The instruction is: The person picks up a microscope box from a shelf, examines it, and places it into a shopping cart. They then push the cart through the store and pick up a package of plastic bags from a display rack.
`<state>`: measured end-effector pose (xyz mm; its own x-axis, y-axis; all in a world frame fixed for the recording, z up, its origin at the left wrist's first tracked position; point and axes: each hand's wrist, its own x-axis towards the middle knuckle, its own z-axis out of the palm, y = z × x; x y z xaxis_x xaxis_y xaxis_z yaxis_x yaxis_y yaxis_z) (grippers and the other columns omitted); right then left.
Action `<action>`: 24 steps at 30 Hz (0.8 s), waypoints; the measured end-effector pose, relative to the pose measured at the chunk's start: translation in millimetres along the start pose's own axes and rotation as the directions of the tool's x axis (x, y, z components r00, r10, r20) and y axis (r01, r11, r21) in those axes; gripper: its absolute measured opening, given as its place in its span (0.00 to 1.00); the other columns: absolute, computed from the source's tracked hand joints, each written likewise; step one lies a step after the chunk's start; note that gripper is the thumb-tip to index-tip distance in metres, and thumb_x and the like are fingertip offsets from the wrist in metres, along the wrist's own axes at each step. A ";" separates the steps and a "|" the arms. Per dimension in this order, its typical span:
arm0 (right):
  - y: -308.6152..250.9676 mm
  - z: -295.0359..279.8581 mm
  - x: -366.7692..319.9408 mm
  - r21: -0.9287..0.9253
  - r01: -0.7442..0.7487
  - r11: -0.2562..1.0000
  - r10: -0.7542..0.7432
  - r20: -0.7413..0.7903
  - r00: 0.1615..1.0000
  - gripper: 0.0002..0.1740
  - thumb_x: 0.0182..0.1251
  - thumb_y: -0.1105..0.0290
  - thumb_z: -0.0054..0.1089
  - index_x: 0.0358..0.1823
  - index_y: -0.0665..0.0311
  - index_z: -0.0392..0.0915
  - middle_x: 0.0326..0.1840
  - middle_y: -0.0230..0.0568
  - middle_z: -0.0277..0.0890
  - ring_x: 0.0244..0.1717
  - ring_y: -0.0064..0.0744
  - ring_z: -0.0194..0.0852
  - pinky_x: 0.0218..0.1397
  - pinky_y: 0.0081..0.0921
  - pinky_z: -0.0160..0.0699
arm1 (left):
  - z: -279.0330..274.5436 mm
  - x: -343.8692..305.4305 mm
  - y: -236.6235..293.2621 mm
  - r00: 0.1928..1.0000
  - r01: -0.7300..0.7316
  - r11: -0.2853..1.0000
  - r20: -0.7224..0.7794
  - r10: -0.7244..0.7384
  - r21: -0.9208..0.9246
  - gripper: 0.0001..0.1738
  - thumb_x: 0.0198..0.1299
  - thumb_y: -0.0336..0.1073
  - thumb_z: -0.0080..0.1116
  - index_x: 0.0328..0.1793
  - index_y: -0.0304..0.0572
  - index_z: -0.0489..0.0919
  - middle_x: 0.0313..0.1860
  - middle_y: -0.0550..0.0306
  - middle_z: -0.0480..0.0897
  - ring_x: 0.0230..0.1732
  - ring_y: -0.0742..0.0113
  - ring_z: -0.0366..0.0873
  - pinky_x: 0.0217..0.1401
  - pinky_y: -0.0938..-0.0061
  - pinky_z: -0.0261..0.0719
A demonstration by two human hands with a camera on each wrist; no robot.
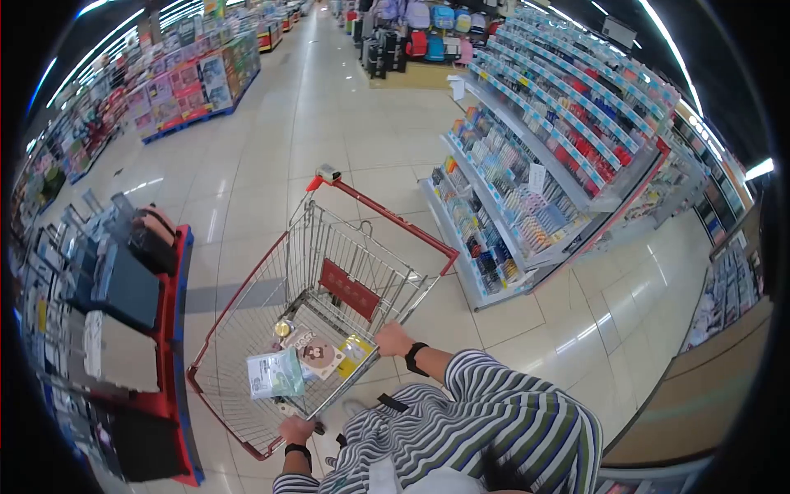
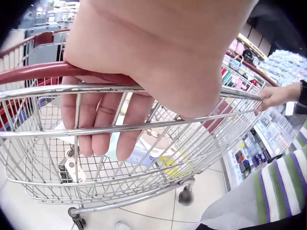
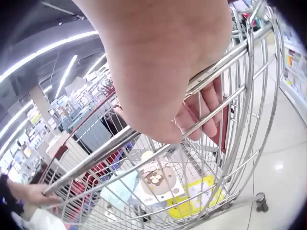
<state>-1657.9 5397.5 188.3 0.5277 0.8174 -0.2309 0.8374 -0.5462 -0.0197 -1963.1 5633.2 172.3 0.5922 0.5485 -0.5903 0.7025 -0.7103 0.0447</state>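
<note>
A wire shopping cart [image 1: 393, 217] with red trim stands in front of me. My left hand [image 1: 297, 429] rests over the near rail at its lower corner; in the left wrist view its straight fingers [image 2: 125, 129] hang down inside the wires. Farther along this rail my right hand [image 1: 395, 339] grips the metal, fingers bent over it behind the wires in the right wrist view. Inside the basket lie a white and pale-green packet [image 1: 276, 375], a package with a brown cartoon face [image 1: 317, 352], a yellow package [image 1: 355, 354] and a small gold-topped item [image 1: 284, 328].
Left of the cart, suitcases [image 1: 127, 272] stand on a red platform [image 1: 183, 329]. To the right rises a tiered shelf [image 1: 527, 177] of small goods. Tiled floor [image 1: 313, 107] runs ahead between stacked boxes [image 1: 189, 90] and a display of backpacks [image 1: 417, 15].
</note>
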 end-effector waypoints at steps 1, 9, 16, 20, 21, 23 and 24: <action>3.1 5.6 13.3 -0.003 0.028 1.000 -0.028 -0.014 1.000 0.11 0.37 0.59 0.61 0.19 0.58 0.81 0.21 0.42 0.78 0.27 0.43 0.78 0.31 0.40 0.67 | -10.8 12.7 -3.1 1.000 -0.008 1.000 0.004 0.008 0.013 0.37 0.50 0.68 0.50 0.41 0.37 0.84 0.43 0.41 0.83 0.47 0.49 0.81 0.49 0.62 0.78; 9.3 -42.9 76.8 0.045 -0.023 0.999 0.023 0.007 1.000 0.13 0.45 0.57 0.58 0.24 0.59 0.82 0.26 0.44 0.80 0.31 0.45 0.80 0.34 0.41 0.75 | -48.3 93.6 -20.4 0.998 -0.064 0.997 -0.026 0.063 -0.035 0.30 0.48 0.65 0.53 0.37 0.47 0.85 0.37 0.51 0.84 0.41 0.52 0.82 0.41 0.58 0.78; 3.2 -46.1 147.2 -0.083 -0.117 0.990 0.129 0.158 0.979 0.14 0.42 0.58 0.61 0.29 0.55 0.84 0.31 0.41 0.82 0.40 0.40 0.81 0.42 0.36 0.73 | -90.8 157.0 -27.0 0.999 -0.051 0.998 0.014 0.052 -0.023 0.36 0.49 0.72 0.51 0.39 0.45 0.84 0.38 0.51 0.84 0.42 0.55 0.82 0.41 0.60 0.79; 12.0 -49.9 187.3 -0.093 -0.158 0.983 0.174 0.204 0.963 0.13 0.42 0.60 0.61 0.30 0.54 0.85 0.33 0.39 0.82 0.41 0.38 0.81 0.42 0.34 0.73 | -103.0 192.9 -30.6 0.989 -0.117 0.993 -0.096 0.115 -0.013 0.36 0.50 0.72 0.49 0.35 0.43 0.84 0.32 0.48 0.83 0.36 0.51 0.82 0.37 0.57 0.79; 16.5 -48.4 198.0 -0.085 -0.152 0.985 0.166 0.179 0.970 0.13 0.42 0.60 0.61 0.30 0.54 0.84 0.33 0.39 0.82 0.40 0.38 0.81 0.42 0.34 0.73 | -104.7 205.2 -31.4 0.979 -0.164 0.986 -0.125 0.161 -0.013 0.38 0.51 0.72 0.46 0.31 0.42 0.84 0.26 0.46 0.82 0.31 0.48 0.82 0.33 0.55 0.78; 28.5 -44.4 221.0 -0.088 -0.126 0.988 0.138 0.135 0.981 0.13 0.41 0.59 0.61 0.30 0.54 0.84 0.32 0.39 0.82 0.40 0.38 0.81 0.41 0.34 0.73 | -112.3 221.1 -33.1 0.974 -0.164 0.986 -0.163 0.158 -0.021 0.37 0.51 0.72 0.46 0.31 0.43 0.84 0.26 0.46 0.82 0.31 0.47 0.81 0.33 0.54 0.78; 34.4 -40.4 230.7 -0.087 -0.105 0.991 0.114 0.112 0.987 0.13 0.41 0.60 0.61 0.29 0.55 0.84 0.32 0.40 0.82 0.38 0.39 0.81 0.41 0.34 0.74 | -122.7 230.2 -30.4 0.965 -0.184 0.983 -0.191 0.177 -0.015 0.37 0.51 0.72 0.47 0.31 0.44 0.84 0.26 0.46 0.82 0.31 0.47 0.81 0.34 0.54 0.78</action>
<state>-1501.6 5574.7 173.6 0.6008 0.7240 -0.3388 0.7866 -0.6110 0.0891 -1799.7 5835.2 133.9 0.7718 0.4878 -0.4079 0.5877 -0.7922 0.1643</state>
